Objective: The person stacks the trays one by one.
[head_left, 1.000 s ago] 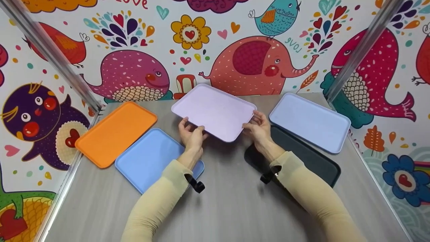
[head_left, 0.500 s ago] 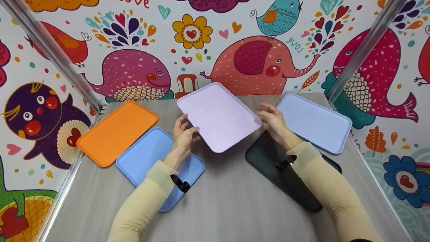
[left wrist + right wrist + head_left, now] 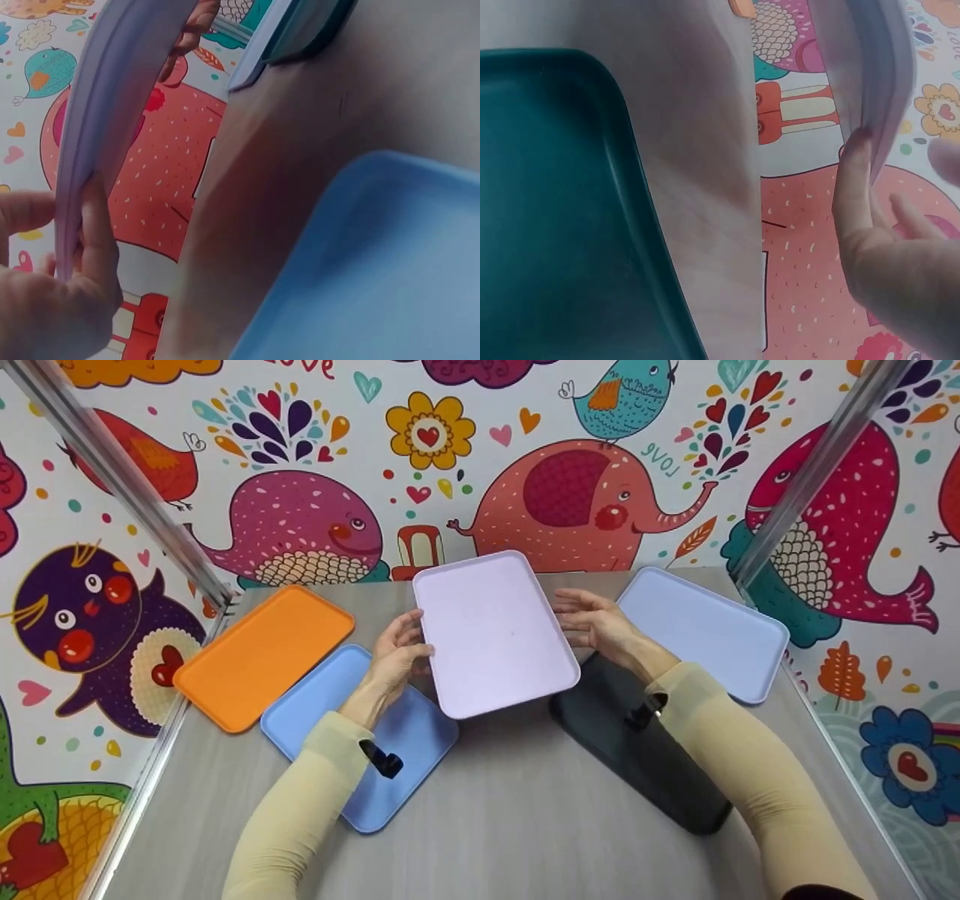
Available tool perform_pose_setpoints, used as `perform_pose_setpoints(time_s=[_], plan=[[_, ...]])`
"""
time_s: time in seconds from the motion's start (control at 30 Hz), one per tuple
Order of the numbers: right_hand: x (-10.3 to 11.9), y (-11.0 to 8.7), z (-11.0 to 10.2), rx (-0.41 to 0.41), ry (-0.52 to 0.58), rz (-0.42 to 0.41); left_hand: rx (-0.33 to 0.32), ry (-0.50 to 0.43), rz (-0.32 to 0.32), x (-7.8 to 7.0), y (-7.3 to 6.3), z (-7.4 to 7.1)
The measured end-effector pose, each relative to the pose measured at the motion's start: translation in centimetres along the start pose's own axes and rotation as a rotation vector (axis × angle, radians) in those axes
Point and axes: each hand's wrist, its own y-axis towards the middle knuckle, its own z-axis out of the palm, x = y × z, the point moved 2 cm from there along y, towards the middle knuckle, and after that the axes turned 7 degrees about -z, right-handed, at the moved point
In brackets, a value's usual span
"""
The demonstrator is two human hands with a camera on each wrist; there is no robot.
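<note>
A pale lilac tray is held up above the table, tilted toward me. My left hand pinches its left edge, thumb on the rim and fingers underneath, as the left wrist view shows on the tray. At the opposite edge, my right hand has its fingers extended, fingertips right at the rim. The thumb stands off the tray in the right wrist view, while a finger lies along its underside. Below my left forearm is a blue tray; a dark green tray lies under my right wrist.
An orange tray rests at the left of the grey table. To the back right, a pale periwinkle tray overlaps the dark one in the head view. Patterned walls with metal corner posts enclose the back and sides.
The lilac tray has turned clockwise, its near corner swinging left and toward me. The left hand has shifted left along with its edge; the right hand has loosened its grip and moved up the right side.
</note>
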Motion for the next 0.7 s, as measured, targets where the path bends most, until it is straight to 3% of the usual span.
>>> perform_pose_setpoints(time_s=[0.33, 0.53, 0.7], plan=[[-0.2, 0.3, 0.3, 0.139, 0.023, -0.053, 0.073, 0.012, 0.029, -1.2, 0.9, -0.5], [-0.4, 0.8, 0.4, 0.140, -0.040, -0.049, 0.123, 0.034, 0.006, -2.2, 2.0, -0.9], [-1.1, 1.4, 0.5, 0.137, -0.116, -0.033, 0.126, 0.131, -0.029, -2.9, 3.2, -1.3]])
